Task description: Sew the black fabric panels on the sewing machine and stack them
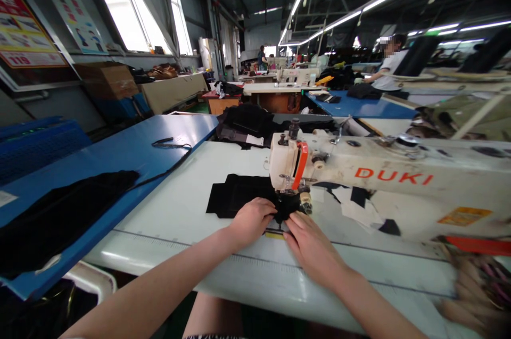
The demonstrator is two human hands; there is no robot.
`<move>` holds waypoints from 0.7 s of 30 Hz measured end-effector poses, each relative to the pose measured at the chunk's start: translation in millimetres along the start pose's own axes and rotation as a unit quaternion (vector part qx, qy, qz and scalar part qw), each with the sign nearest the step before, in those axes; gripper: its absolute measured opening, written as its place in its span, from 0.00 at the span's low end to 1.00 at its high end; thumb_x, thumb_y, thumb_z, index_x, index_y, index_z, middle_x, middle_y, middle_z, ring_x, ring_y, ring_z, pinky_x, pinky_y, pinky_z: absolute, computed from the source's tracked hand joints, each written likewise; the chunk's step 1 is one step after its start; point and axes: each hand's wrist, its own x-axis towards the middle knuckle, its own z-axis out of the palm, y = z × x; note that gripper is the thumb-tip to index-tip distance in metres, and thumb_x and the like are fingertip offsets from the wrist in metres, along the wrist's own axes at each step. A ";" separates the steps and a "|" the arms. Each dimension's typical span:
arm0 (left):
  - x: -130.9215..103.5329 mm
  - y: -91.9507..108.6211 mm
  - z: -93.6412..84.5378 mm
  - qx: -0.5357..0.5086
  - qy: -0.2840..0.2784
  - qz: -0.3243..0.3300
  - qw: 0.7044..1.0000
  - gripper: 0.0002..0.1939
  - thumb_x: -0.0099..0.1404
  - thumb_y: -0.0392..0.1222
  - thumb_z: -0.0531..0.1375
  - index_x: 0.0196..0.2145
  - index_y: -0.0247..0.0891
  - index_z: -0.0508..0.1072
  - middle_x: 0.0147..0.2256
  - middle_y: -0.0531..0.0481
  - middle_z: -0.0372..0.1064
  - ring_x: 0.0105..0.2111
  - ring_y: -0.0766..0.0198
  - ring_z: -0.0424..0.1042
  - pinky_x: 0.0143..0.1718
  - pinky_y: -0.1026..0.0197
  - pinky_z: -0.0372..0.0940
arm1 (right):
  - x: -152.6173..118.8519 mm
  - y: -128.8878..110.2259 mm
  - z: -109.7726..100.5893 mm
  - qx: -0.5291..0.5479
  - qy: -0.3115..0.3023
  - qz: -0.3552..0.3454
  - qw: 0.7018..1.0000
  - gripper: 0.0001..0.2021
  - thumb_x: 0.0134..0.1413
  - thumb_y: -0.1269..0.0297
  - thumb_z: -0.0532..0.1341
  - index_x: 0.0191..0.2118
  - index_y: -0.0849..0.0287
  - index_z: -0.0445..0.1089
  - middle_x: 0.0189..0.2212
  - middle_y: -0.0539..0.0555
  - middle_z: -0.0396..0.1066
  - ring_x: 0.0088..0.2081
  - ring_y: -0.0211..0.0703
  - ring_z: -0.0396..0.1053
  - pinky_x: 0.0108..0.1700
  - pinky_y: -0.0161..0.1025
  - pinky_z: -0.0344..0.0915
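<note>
My left hand [252, 222] and right hand [313, 246], fingers loosely curled, press black cloth [239, 195]; straying closer to the needle could prick me.

Left hand [249, 224], one: bare, palm turned down, fingers bent and pointed toward 2 o'clock. Left forearm [159, 287]: extended from 7 o'clock. Right hand [313, 246], one: bare, fingers aimed toward 11 o'clock, thumb held apart. Right forearm [373, 302]: extended from 5 o'clock.
</note>
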 end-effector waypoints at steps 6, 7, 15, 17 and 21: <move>-3.2 -2.6 3.3 0.063 -0.010 0.035 0.997 0.12 0.63 0.31 0.55 0.42 0.38 0.75 0.44 0.48 0.71 0.45 0.60 0.68 0.50 0.57 0.65 | -0.1 -0.6 1.8 -0.018 0.009 -0.006 1.000 0.08 0.59 0.69 0.52 0.41 0.58 0.66 0.42 0.57 0.66 0.46 0.49 0.63 0.53 0.52 0.60; -4.2 -3.9 4.2 0.079 -0.012 0.043 0.996 0.12 0.64 0.32 0.55 0.43 0.38 0.74 0.45 0.48 0.71 0.46 0.60 0.68 0.50 0.56 0.65 | -0.4 0.4 2.4 -0.023 0.016 -0.009 1.000 0.07 0.59 0.69 0.52 0.41 0.58 0.66 0.42 0.57 0.66 0.46 0.49 0.64 0.54 0.52 0.59; -8.6 -15.5 5.3 0.190 -0.036 0.142 0.971 0.13 0.67 0.35 0.53 0.48 0.39 0.71 0.50 0.46 0.69 0.50 0.59 0.68 0.51 0.56 0.65 | -6.3 21.0 -10.3 -0.035 0.168 0.017 0.985 0.10 0.59 0.70 0.51 0.39 0.61 0.70 0.37 0.57 0.70 0.41 0.48 0.65 0.46 0.48 0.64; -7.2 -15.6 3.4 0.210 -0.037 0.163 0.963 0.13 0.68 0.35 0.52 0.47 0.38 0.71 0.49 0.45 0.70 0.49 0.58 0.69 0.49 0.56 0.66 | -4.5 21.4 -14.2 -0.032 0.196 0.007 0.980 0.11 0.59 0.70 0.51 0.42 0.61 0.69 0.37 0.58 0.69 0.41 0.48 0.65 0.46 0.48 0.63; -3.9 -12.8 1.5 0.223 -0.022 0.194 0.955 0.11 0.68 0.35 0.51 0.44 0.36 0.72 0.45 0.44 0.72 0.46 0.58 0.71 0.45 0.57 0.69 | 5.1 15.8 -9.5 -0.048 0.112 -0.057 0.991 0.14 0.58 0.72 0.52 0.48 0.61 0.68 0.41 0.58 0.68 0.45 0.49 0.63 0.49 0.48 0.63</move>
